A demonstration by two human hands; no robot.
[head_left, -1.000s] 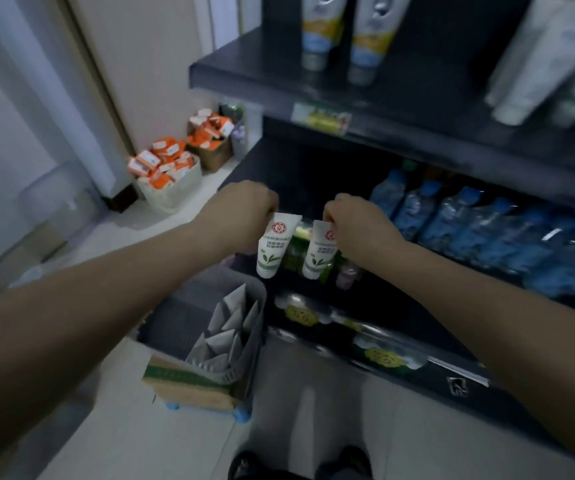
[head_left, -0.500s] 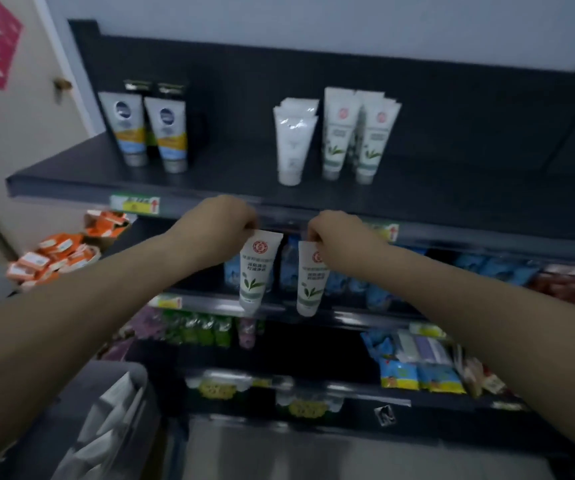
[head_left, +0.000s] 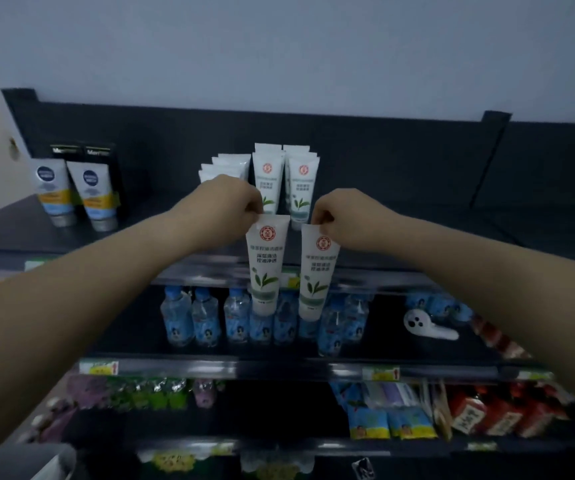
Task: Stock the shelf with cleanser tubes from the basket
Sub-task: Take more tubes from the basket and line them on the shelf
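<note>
You see a row of blue-labelled water bottles (head_left: 206, 320) at centre, a white ghost-shaped item (head_left: 419, 323) to their right, and red cartons (head_left: 469, 417) nearer, lower right

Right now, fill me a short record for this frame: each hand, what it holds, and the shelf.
left hand: pinches left tube by its crimped end, cap down
right hand: pinches right tube likewise
top shelf: stocked tubes of the same kind stand behind the hands
placement: neither held tube set down yet
below: water bottles

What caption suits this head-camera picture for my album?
Left hand pinches the left cleanser tube, right hand the right cleanser tube, both cap-down before the top shelf.
</note>
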